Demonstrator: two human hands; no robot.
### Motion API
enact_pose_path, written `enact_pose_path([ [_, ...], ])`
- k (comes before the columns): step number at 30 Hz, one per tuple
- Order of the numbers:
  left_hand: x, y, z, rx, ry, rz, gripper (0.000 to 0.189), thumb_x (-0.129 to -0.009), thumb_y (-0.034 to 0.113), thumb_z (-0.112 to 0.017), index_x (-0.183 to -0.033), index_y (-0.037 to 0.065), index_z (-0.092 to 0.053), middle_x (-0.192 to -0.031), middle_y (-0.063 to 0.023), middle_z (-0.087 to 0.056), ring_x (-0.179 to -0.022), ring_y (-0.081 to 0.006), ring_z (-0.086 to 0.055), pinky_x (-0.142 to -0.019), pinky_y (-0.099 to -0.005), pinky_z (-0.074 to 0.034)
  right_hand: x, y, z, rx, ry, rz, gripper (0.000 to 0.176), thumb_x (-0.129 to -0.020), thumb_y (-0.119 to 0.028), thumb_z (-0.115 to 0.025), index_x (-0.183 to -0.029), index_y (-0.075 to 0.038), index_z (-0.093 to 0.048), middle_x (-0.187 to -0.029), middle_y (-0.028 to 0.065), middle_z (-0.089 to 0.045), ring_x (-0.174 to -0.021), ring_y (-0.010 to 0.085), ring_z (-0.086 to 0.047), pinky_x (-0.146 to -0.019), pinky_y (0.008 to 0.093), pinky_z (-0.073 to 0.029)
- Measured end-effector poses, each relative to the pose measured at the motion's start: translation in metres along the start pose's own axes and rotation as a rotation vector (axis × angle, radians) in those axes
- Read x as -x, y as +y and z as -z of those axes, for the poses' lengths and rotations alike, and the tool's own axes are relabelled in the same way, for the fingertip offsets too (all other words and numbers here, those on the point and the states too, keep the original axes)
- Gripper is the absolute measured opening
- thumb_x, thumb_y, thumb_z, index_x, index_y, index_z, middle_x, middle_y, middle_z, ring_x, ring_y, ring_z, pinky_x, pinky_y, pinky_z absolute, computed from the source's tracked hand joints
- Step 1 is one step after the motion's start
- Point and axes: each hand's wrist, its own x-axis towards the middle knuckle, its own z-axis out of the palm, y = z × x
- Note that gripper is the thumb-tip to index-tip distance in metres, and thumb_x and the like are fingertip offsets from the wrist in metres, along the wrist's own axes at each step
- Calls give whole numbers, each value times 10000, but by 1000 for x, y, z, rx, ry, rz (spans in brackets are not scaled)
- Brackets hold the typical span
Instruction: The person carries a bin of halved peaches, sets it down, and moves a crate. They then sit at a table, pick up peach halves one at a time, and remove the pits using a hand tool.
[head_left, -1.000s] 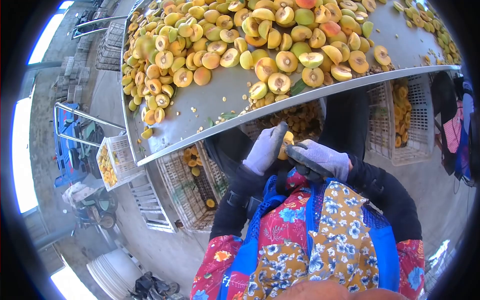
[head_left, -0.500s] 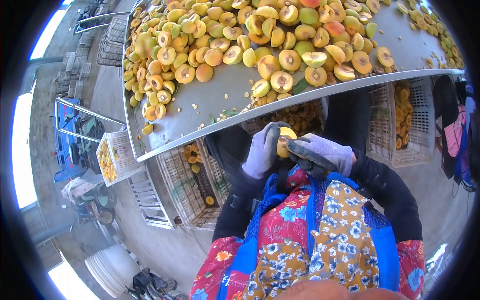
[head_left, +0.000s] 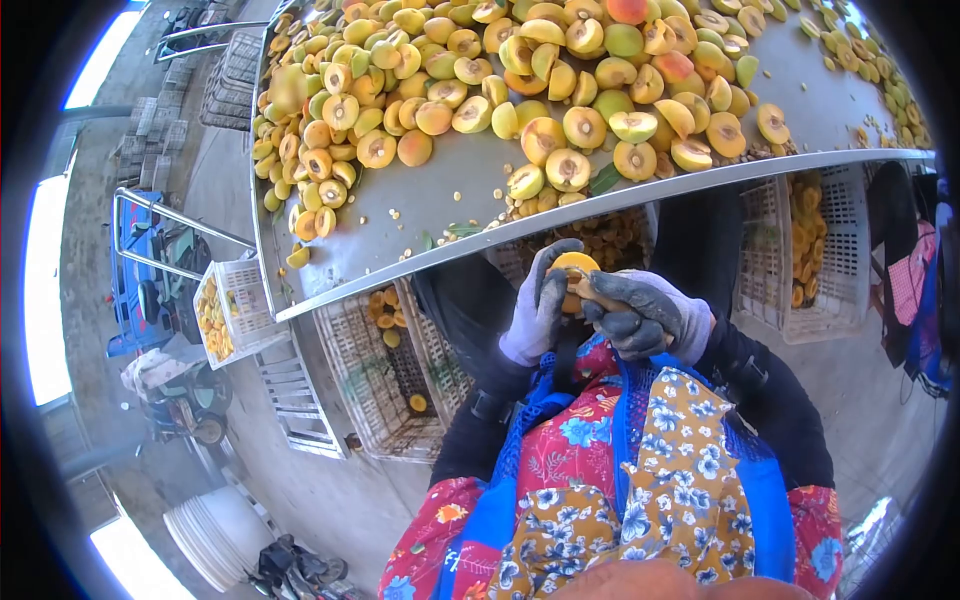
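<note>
My left hand (head_left: 538,308), in a lilac glove with dark grey fingers, grips an apricot (head_left: 575,262) whose orange-yellow side faces up. My right hand (head_left: 648,314), gloved alike, is closed against the same fruit from the other side. Its thumb and fingertips press at the apricot's lower part, where a tan-brown patch shows between the hands, and its other fingers curl under. Both hands are over my lap, just below the near edge of the metal table (head_left: 400,222). A big heap of halved apricots (head_left: 440,90), some with stones showing, covers much of the tabletop.
Loose stones and leaves lie near the table's rim. Below stand a white plastic crate (head_left: 370,400) with a few apricots, and another crate (head_left: 840,250) holding more at the right. A smaller crate (head_left: 245,310) of fruit is at the left, near a parked scooter (head_left: 190,395).
The fingers of both hands have shifted around the apricot, and my right hand has turned so its curled fingers show more. The view has tilted slightly.
</note>
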Motion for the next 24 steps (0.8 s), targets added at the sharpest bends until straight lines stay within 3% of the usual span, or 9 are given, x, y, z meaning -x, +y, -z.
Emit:
enact_pose_path([
  [5, -4, -6, 2, 65, 12, -7, 450, -1029, 282, -495, -1385, 14, -429, -1184, -95, -580, -1095, -168, -567, -973, -309, -455, -7, 10, 7, -18, -18, 72, 423, -1029, -449, -490, -995, -33, -559, -545, -54, -370, -344, 23, -300, -325, 182, -251],
  [8, -1, -14, -6, 235, 108, -31, 466, -1031, 311, -502, -1384, 18, -423, -1185, -98, -581, -1099, -169, -571, -974, -310, -467, -7, 9, 9, -251, -288, 10, 439, -1028, -467, -479, -987, -37, -554, -540, -47, -369, -341, 33, -306, -322, 192, -255],
  [10, 3, -19, -16, 356, 166, -53, 478, -1032, 341, -502, -1379, 20, -425, -1181, -102, -584, -1090, -171, -580, -975, -313, -478, 5, 0, -29, 28, -91, 135, 430, -1022, -463, -496, -955, -41, -551, -546, -39, -363, -368, 49, -310, -339, 208, -250],
  [11, 4, -19, -9, 205, 221, -9, 491, -1045, 384, -461, -1373, 21, -425, -1176, -107, -588, -1064, -182, -598, -947, -322, -504, 8, 2, -43, 147, 4, 211, 427, -1019, -460, -505, -939, -43, -550, -549, -35, -360, -381, 57, -311, -347, 216, -248],
  [14, 20, -10, 31, 197, 403, 44, 459, -1063, 380, -402, -1354, 29, -454, -1251, -116, -574, -1110, -205, -600, -973, -365, -491, 10, -5, -5, 93, 44, 347, 435, -1010, -497, -500, -938, -71, -547, -540, -29, -373, -383, 66, -323, -350, 235, -259],
  [18, 67, 32, 101, -762, 837, 60, 485, -1046, 357, -445, -1366, -7, -438, -1229, -177, -581, -1065, -316, -615, -960, -427, -491, 11, -3, 17, 34, 331, 381, 416, -1028, -475, -470, -966, -69, -531, -556, -17, -402, -344, 72, -347, -313, 216, -268],
  [20, 84, 31, 129, -2042, 1050, 220, 505, -1016, 323, -504, -1383, -16, -431, -1236, -232, -586, -1081, -377, -608, -953, -445, -481, 6, 3, 23, 177, 459, 413, 374, -1006, -450, -541, -962, -78, -542, -592, -12, -460, -393, 71, -401, -340, 206, -301],
  [22, 39, 75, 92, -1473, 871, 131, 513, -975, 351, -553, -1341, -6, -503, -1294, -264, -557, -1155, -416, -567, -970, -468, -455, -6, 6, 36, 211, 517, 411, 352, -995, -434, -570, -959, -85, -549, -602, -12, -481, -419, 70, -427, -354, 202, -319],
  [24, -11, 81, 65, -1257, 613, 54, 520, -952, 377, -582, -1314, 8, -529, -1329, -249, -533, -1220, -435, -510, -996, -497, -433, -1, 5, 33, 342, 465, 347, 301, -1008, -400, -557, -946, -105, -553, -676, -29, -489, -515, 66, -440, -428, 231, -340],
])
